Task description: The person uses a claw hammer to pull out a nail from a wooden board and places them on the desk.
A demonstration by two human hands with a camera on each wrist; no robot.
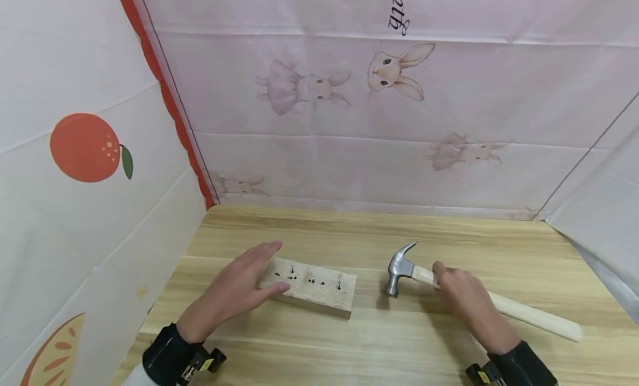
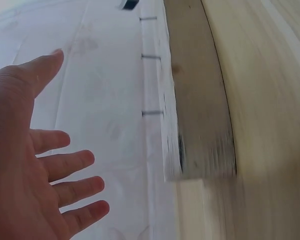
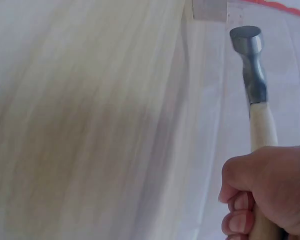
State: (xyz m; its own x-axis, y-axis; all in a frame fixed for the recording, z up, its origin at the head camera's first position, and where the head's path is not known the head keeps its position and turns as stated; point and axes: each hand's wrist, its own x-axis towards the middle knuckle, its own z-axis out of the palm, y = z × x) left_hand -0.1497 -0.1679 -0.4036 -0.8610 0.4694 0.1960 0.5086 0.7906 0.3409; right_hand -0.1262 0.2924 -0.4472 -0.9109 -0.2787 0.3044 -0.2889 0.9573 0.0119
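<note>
A pale wooden block (image 1: 319,300) lies flat on the table, its top marked with dark holes. Several thin nails (image 2: 152,113) stick up from it, seen side-on in the left wrist view. My left hand (image 1: 234,286) hovers at the block's left end with fingers extended and thumb spread; the left wrist view shows a gap between fingers and wood. To the right, my right hand (image 1: 464,297) grips the wooden handle of a claw hammer (image 1: 534,316) partway along. The steel hammer head (image 3: 248,47) points toward the block, held above the table, striking face down.
The wood-grain table (image 1: 369,347) runs back to a pink sheet (image 1: 319,169) printed with rabbits. A white sheet (image 1: 100,219) with fruit prints hangs along the left side, and another pale sheet (image 1: 609,208) along the right.
</note>
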